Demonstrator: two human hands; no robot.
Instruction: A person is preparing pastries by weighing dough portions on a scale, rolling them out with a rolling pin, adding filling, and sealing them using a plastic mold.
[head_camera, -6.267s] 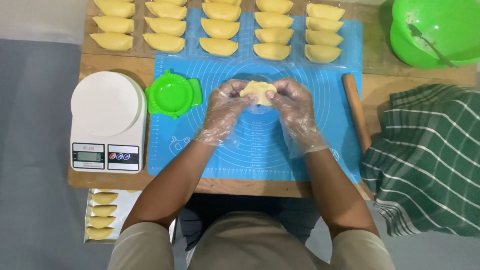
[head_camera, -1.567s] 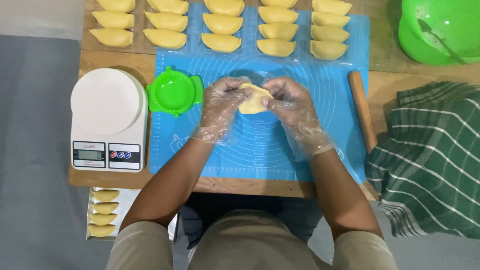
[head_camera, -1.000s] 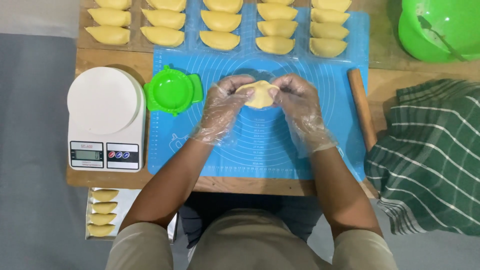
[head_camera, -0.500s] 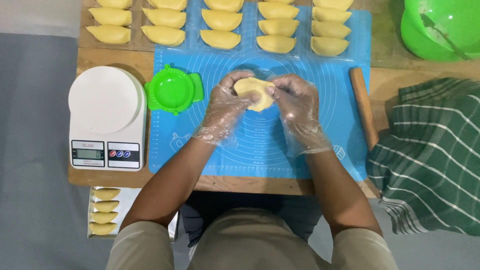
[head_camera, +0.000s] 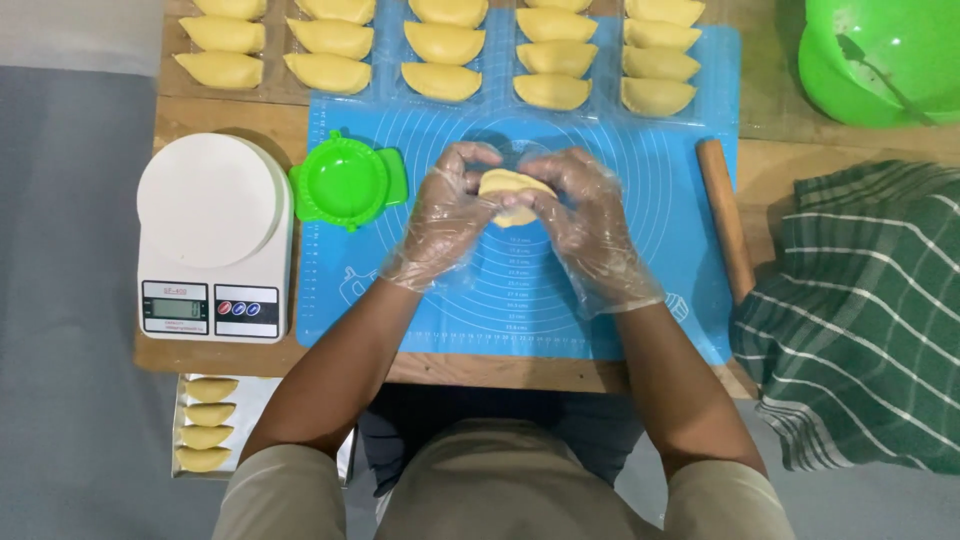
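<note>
Both my hands wear clear plastic gloves and meet over the blue silicone mat (head_camera: 660, 250). My left hand (head_camera: 445, 215) and my right hand (head_camera: 590, 225) pinch a folded piece of yellow dough (head_camera: 508, 187) between their fingertips, just above the mat. Most of the dough is hidden by my fingers. A green plastic pastry press (head_camera: 345, 183) lies open on the mat's left edge, a short way left of my left hand.
A white kitchen scale (head_camera: 210, 235) stands at the left. Rows of shaped yellow pastries (head_camera: 440, 80) fill the back. A wooden rolling pin (head_camera: 725, 220) lies to the right, beside a green checked cloth (head_camera: 860, 310). A green bowl (head_camera: 880, 55) sits back right. Below the table a tray (head_camera: 245, 400) holds more pastries.
My fingers have shifted around the dough, turning it slightly and pinching along its edge. My hands stay over the same spot on the mat.
</note>
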